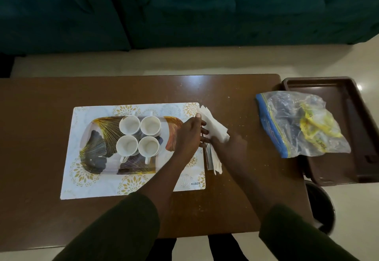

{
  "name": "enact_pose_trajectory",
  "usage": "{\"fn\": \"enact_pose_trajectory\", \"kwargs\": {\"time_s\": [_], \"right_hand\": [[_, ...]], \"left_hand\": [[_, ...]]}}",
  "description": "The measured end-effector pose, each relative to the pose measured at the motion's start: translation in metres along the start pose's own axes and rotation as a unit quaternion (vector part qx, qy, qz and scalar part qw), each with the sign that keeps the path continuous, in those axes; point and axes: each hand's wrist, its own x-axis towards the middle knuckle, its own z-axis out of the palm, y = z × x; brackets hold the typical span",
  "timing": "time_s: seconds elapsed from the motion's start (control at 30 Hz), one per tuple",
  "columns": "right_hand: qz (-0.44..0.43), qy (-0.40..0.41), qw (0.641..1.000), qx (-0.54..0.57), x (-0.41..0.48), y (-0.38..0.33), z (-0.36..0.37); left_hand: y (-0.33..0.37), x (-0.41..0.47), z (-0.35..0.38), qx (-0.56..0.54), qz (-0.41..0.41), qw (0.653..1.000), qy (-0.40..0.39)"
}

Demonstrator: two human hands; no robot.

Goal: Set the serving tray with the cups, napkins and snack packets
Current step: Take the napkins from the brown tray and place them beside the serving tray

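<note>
My left hand point(189, 133) lies over the right end of the tray point(94, 152), its fingers point(203, 131) stretched out flat and loose against the near edge of the napkins point(213, 126), gripping nothing. My right hand point(231, 145) comes in from the other side with its fingers curled around the white stack, pinching its right end. The napkins sit just off the right edge of the placemat point(131, 187), on the bare tabletop point(41, 117), fanned toward the far side. More white paper and a shiny strip point(210, 158) lie below my hands; I cannot tell what the strip is.

The tray rests on the placemat, and four white cups point(139, 137) stand upright on it in a close two-by-two block, the handles of the near pair pointing toward me. They look empty.

To the right, a clear zip bag point(297, 125) with a blue seal lies partly on the tabletop and partly over a brown bin point(352, 129) standing just off the table's end. Yellow packets point(313, 125) show through the plastic. A dark green sofa point(184, 10) runs along the far side.
</note>
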Motion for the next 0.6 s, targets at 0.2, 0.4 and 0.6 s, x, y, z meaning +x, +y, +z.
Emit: {"fn": "enact_pose_trajectory", "kwargs": {"time_s": [0.2,0.4,0.6], "right_hand": [[-0.042,0.022,0.999,-0.011,-0.010,0.003,0.013],[-0.063,-0.022,0.998,-0.018,-0.007,0.016,0.019],[-0.071,-0.010,0.997,-0.020,-0.003,0.023,0.017]], "left_hand": [[-0.003,0.000,-0.004,0.022,0.020,0.999,0.016],[-0.005,0.001,-0.006,0.021,0.036,0.999,0.013],[-0.007,0.002,-0.008,0.028,0.046,0.998,0.024]]}}
